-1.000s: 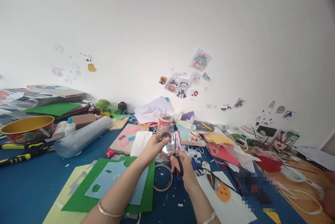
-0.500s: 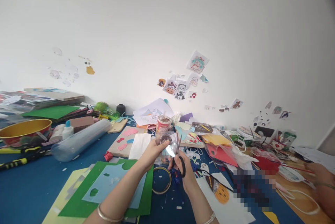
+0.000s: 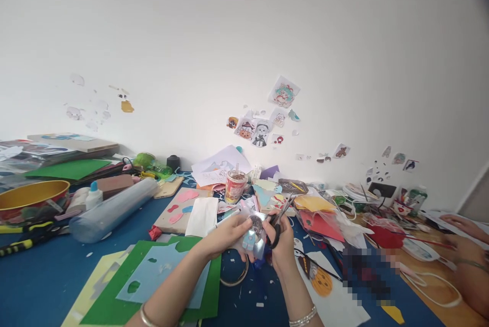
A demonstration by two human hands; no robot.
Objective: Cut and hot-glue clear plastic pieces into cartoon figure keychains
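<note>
My left hand point(image 3: 231, 235) is closed on a shiny clear plastic sheet point(image 3: 253, 238) with a dark round figure and a light-blue shape showing on it. In my right hand point(image 3: 282, 245) is a pair of black-handled scissors point(image 3: 275, 233), its blades pointing up and away to the right, apart from the sheet's middle. The right fingers reach close to the sheet's right edge; whether they touch it I cannot tell. Below both hands, a roll of tape point(image 3: 237, 278) lies on the blue tabletop, partly hidden by my left hand.
Green felt point(image 3: 208, 291) with light-blue felt point(image 3: 164, 276) lies at front left. A lidded cup point(image 3: 235, 187) stands behind my hands. A clear plastic roll point(image 3: 114, 210) and glue bottle point(image 3: 93, 197) are at left. Another person's hand point(image 3: 464, 225) is at far right. Small scraps dot the tabletop.
The scissors have swung away to the right from the plastic sheet, and the sheet has been lowered and tilted. The other person's second hand has come into view at far right.
</note>
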